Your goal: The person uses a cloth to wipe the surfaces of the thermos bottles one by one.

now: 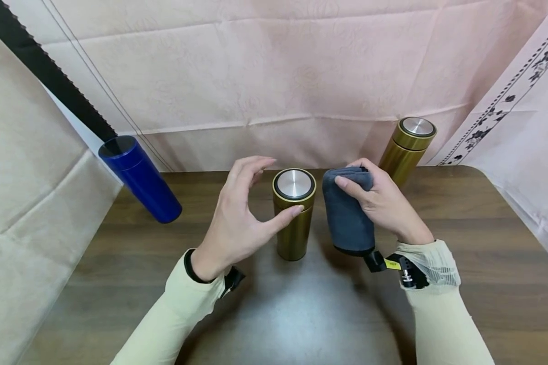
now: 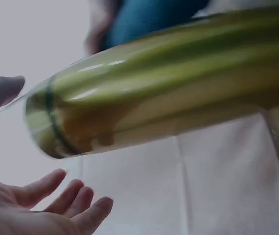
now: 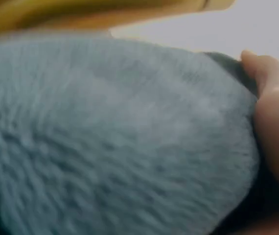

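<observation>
A gold thermos bottle with a brushed silver lid top stands upright on the wooden table between the two hands. My left hand spreads around its upper part, thumb in front and fingers at the left. In the left wrist view, gaps show between those fingers and the bottle. Just right of the bottle, my right hand grips a folded grey-blue cloth at its top, thumb over the near side. The fuzzy cloth fills most of the right wrist view.
A second gold thermos bottle stands at the back right, partly behind the right hand. At the back left is a blue bottle with a dark top. Light fabric hangs behind the wooden table and along its sides.
</observation>
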Available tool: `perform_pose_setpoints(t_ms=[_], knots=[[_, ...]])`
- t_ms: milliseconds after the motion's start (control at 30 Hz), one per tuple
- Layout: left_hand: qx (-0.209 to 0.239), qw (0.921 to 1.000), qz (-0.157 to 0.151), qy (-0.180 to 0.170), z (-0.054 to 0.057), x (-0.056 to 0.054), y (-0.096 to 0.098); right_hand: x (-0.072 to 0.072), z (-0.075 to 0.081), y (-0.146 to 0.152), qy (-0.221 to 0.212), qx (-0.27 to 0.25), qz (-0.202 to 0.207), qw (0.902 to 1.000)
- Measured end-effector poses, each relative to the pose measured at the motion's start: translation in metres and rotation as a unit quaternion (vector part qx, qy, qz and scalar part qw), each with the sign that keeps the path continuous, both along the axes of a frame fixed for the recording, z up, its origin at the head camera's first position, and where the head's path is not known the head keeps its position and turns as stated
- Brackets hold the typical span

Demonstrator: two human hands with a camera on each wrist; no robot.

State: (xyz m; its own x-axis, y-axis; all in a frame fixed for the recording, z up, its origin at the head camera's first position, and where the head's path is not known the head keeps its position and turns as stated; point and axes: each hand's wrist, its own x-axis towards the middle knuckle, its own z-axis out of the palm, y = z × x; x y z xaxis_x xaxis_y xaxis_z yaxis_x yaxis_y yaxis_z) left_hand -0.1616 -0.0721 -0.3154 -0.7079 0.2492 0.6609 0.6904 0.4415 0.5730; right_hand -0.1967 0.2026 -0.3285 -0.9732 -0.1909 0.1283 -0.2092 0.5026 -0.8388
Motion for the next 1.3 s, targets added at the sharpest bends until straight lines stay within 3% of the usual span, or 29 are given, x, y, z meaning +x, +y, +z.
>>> perform_pose_setpoints(t_ms=[233, 400, 600, 700, 867, 933, 1033, 1200, 1300], knots=[[-0.011, 0.9957, -0.047, -0.079, 0.015, -0.004, -0.002, 0.007, -0.023, -0.013, 0.002, -0.041, -0.109, 0.9931], [-0.011, 0.9933, -0.071, -0.091, 0.016, -0.01, -0.002, 0.019, -0.036, -0.023, -0.018, -0.077, -0.165, 0.983], [0.011, 0.9926, -0.076, -0.094, 0.016, -0.012, 0.002, 0.033, -0.039, -0.04, 0.022, -0.139, -0.189, 0.9718], [0.019, 0.9921, -0.08, -0.095, 0.016, -0.012, 0.003, 0.04, -0.042, -0.048, 0.06, -0.168, -0.163, 0.9703], [0.017, 0.9923, -0.081, -0.092, 0.016, -0.012, 0.002, 0.048, -0.051, -0.052, 0.112, -0.185, -0.045, 0.9753], [0.014, 0.9929, -0.079, -0.088, 0.016, -0.012, 0.001, 0.049, -0.053, -0.049, 0.137, -0.185, -0.01, 0.9731], [0.01, 0.9935, -0.075, -0.084, 0.015, -0.012, 0.001, 0.047, -0.057, -0.046, 0.198, -0.203, 0.014, 0.959], [0.001, 0.9955, -0.067, -0.067, 0.014, -0.011, 0.001, 0.045, -0.064, -0.047, 0.301, -0.246, 0.045, 0.9202], [-0.008, 0.9965, -0.063, -0.054, 0.014, -0.01, 0.001, 0.043, -0.064, -0.045, 0.338, -0.244, 0.067, 0.9066]])
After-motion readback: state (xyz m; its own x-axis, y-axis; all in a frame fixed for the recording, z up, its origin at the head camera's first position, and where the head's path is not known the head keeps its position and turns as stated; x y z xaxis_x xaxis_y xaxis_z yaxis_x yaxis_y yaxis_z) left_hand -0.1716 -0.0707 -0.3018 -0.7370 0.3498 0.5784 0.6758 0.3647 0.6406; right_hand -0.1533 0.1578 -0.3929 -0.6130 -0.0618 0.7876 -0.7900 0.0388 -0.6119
